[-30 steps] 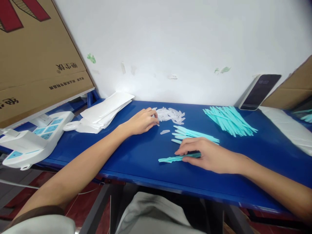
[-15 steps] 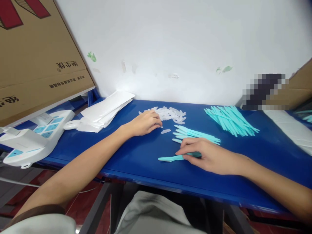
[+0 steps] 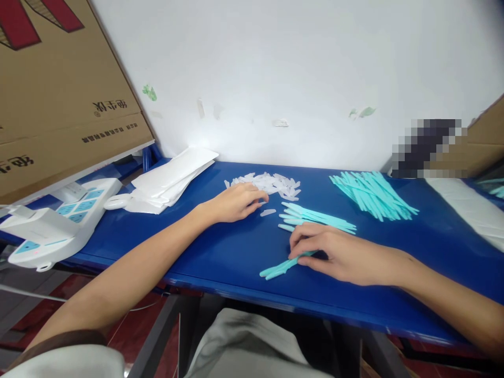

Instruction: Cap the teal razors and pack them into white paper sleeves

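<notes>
Head view: right hand grips teal sticks between thumb and fingers, just above blue table. Their long axis slants from near left to far right, exposed ends pointing near left. Left hand curled beside clear pile; can't tell if anything's pinched. Loose clear piece lies just near side of left fingertips, left hand nearer it than right.
</notes>
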Motion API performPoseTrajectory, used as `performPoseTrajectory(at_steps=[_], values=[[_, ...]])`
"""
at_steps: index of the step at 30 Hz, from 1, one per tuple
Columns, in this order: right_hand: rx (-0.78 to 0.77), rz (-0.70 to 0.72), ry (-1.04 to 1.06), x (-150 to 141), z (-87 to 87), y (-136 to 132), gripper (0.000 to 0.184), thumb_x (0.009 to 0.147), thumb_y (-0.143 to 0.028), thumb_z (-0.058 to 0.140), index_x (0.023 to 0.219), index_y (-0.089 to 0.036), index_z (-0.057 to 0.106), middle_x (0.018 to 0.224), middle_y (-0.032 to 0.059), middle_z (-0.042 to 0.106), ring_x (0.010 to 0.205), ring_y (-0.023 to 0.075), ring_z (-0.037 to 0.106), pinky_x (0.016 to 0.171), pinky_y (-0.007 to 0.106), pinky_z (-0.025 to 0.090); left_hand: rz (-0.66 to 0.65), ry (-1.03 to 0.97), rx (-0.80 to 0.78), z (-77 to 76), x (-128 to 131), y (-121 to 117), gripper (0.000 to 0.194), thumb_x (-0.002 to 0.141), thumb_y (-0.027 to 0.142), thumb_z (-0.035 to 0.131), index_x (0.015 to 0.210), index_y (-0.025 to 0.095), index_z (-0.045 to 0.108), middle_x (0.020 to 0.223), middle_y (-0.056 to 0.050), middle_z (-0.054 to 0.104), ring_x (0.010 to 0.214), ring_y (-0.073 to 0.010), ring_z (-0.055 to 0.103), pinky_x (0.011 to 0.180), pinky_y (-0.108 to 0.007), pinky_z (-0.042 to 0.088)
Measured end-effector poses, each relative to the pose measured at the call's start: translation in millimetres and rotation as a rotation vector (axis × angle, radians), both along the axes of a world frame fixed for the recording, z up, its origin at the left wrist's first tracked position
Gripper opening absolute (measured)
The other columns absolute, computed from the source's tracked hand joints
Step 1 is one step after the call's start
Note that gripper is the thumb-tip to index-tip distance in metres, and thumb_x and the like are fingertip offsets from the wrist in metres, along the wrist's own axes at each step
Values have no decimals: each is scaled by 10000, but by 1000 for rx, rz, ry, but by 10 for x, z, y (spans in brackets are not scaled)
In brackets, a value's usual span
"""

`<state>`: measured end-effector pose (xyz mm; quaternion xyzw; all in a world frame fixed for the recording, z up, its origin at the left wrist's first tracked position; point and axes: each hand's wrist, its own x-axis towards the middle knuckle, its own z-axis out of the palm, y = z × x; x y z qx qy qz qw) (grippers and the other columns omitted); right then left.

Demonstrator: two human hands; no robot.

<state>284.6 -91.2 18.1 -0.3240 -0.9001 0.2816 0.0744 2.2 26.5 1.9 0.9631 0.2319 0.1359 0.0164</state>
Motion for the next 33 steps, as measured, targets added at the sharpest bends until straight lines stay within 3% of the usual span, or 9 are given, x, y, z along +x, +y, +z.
performPoseTrajectory(at_steps=[6,9,12,18,23,29,33], values=[[-9,-70,-10,-26,33,-2,129,1009,-310,586,1037,-225,679,1052,59,712,965,222,664,837,364,518,16,5,-32,-8,29,-2,311,1032,164,488,1170,152,767,1030,-120,722,982,-253,650,938,-386,495],[-23,-126,-7,-21,32,13,202,1002,-348,605,1147,-219,662,1064,68,715,948,228,663,802,362,518,22,8,-67,-18,25,8,334,1016,121,481,1180,165,769,1068,-117,717,1003,-247,644,950,-381,492],[-9,-70,3,2,10,36,245,1028,-340,573,1207,-237,706,1092,64,714,991,226,669,863,371,516,15,-3,-99,-14,23,15,320,1009,114,492,1139,181,777,1070,-106,715,997,-239,644,942,-373,489],[162,4,-79,26,-11,36,335,1082,-293,447,1194,-199,748,1166,106,675,1007,237,665,859,382,521,-49,-19,-145,30,17,7,275,1005,103,526,1052,201,779,998,-70,732,951,-217,628,923,-359,462],[299,31,-137,8,-15,5,374,1100,-280,384,1129,-191,747,1082,102,677,947,237,653,819,387,515,-93,-42,-190,55,16,-23,275,1024,122,532,1035,215,791,1152,-64,738,1104,-236,559,1003,-374,440],[220,25,-101,34,19,32,275,1066,-230,466,1103,-211,738,1100,88,693,995,234,667,860,379,523,-160,-77,-344,81,42,-68,169,1026,193,617,1047,225,781,1137,-43,761,1092,-207,600,1024,-354,438],[178,21,-71,57,29,41,270,1054,-238,487,1111,-225,751,1074,85,711,1018,245,675,872,384,525,-137,-113,-366,44,59,-76,237,1006,229,673,1235,225,734,1146,-63,758,1072,-217,615,1012,-367,438]])
